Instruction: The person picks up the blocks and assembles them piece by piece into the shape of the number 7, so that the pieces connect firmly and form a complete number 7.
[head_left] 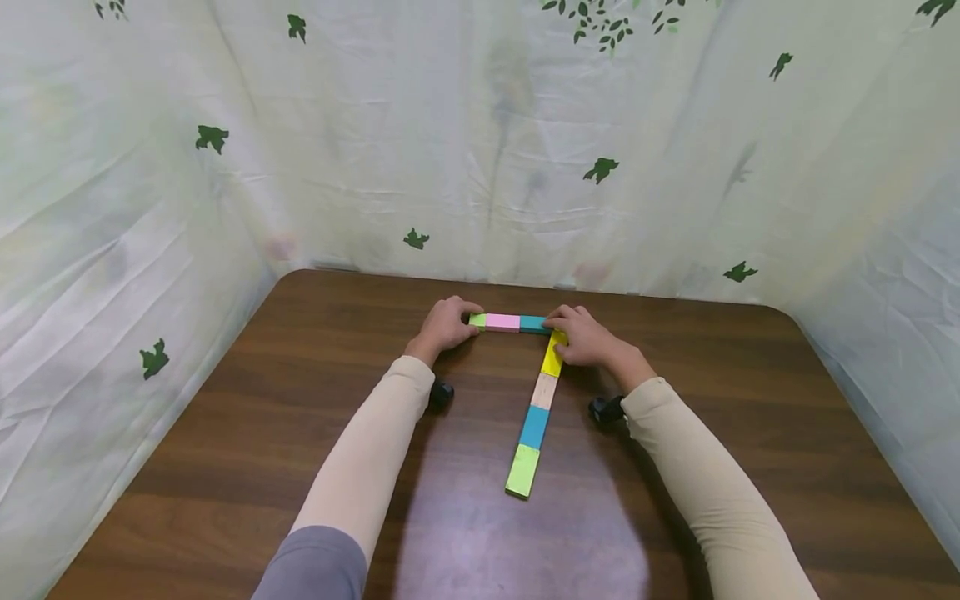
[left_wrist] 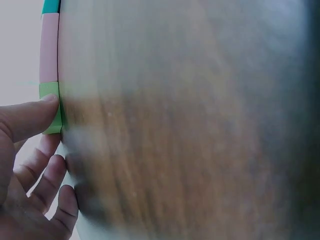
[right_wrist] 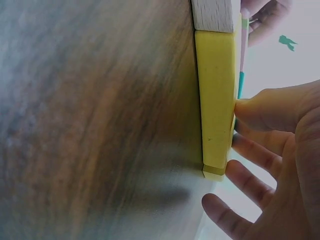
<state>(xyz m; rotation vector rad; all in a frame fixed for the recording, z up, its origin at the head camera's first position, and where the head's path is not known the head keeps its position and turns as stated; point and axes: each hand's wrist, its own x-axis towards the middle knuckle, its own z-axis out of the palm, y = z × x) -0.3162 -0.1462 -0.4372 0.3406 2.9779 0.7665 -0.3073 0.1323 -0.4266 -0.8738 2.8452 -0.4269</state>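
Observation:
Wooden blocks lie end to end on the table in two lines. The far row holds a green block, a pink block and a teal block. My left hand pinches the green block at the row's left end, thumb on its near side in the left wrist view. At the other end, my right hand holds the teal block's right end between thumb and fingers. Its thumb is beside the yellow block, which partly hides the grip in the right wrist view.
From the yellow block a slanted line runs toward me: a plain wood block, a blue block and a light green block. The brown table meets a pale curtain with leaf and bird prints behind.

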